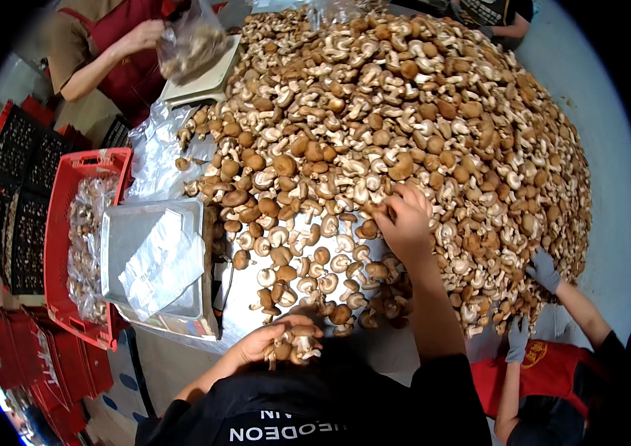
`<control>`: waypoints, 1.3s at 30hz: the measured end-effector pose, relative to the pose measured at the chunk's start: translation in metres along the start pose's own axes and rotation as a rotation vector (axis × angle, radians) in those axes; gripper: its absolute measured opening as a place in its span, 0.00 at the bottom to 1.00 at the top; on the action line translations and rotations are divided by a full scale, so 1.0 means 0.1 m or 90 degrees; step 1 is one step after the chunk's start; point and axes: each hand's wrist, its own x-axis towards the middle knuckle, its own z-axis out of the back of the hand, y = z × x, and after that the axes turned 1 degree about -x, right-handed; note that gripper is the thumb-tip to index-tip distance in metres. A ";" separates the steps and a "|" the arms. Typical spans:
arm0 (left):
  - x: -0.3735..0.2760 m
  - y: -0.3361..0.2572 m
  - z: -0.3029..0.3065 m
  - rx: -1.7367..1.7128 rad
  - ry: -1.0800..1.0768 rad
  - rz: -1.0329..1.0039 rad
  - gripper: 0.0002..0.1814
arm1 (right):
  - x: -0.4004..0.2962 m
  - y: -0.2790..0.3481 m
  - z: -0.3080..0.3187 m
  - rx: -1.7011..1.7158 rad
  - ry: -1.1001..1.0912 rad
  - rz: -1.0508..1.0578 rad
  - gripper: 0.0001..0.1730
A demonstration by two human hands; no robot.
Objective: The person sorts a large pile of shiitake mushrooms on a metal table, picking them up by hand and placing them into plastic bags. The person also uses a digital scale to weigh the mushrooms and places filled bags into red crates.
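Note:
Brown-capped mushrooms with pale stems lie in a large heap (371, 122) on a metal table (243, 295). Low in the picture, close to my body, my left hand (276, 339) cups several mushrooms (295, 347). My right hand (404, 217) reaches to the near side of the heap, its fingers bent down among the mushrooms; whether one is pinched in them cannot be told. Between my hands, loose mushrooms (326, 283) are scattered over the bare metal. Left of these stands a scale with a metal tray (108, 251), and a clear plastic bag (162, 267) lies flat on it.
A red crate (54, 245) with bagged mushrooms (92, 223) stands beyond the scale. Plastic bags (156, 145) lie beside it. At upper left a person holds a filled bag (193, 50) over another scale (221, 78). Gloved co-worker's hands (544, 270) work at the right; another person is at upper right.

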 end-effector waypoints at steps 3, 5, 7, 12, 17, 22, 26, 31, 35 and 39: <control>0.08 0.04 0.18 0.011 0.003 -0.006 0.36 | -0.15 0.52 0.43 0.389 0.248 -0.071 0.11; 0.20 -0.03 0.25 0.051 0.000 0.033 0.38 | -0.34 0.73 0.42 0.323 0.502 0.159 0.13; 0.18 -0.03 0.37 0.113 -0.123 0.110 0.37 | -0.75 0.97 0.24 0.320 0.401 0.270 0.14; 0.20 -0.22 0.44 0.297 -0.131 0.241 0.23 | -0.71 1.08 0.16 0.380 0.603 0.096 0.21; 0.35 -0.45 0.07 0.398 0.095 0.097 0.25 | 0.10 0.80 -0.33 0.445 0.578 -0.150 0.23; 0.28 -0.46 0.19 0.315 0.069 0.093 0.29 | 0.61 0.84 -1.26 -0.029 0.248 -0.015 0.18; 0.20 -0.45 0.24 0.213 0.085 0.022 0.40 | 0.40 0.98 -0.99 0.109 0.265 -0.112 0.13; 0.14 -0.35 0.38 0.244 0.044 -0.007 0.48 | -0.34 1.05 -0.17 0.490 0.553 0.008 0.15; 0.12 -0.51 0.22 0.301 0.005 0.128 0.40 | -0.08 0.98 0.06 0.426 0.820 -0.042 0.16; 0.12 -0.41 0.32 0.269 0.046 0.105 0.31 | 0.54 0.55 -0.43 0.227 0.216 -0.035 0.19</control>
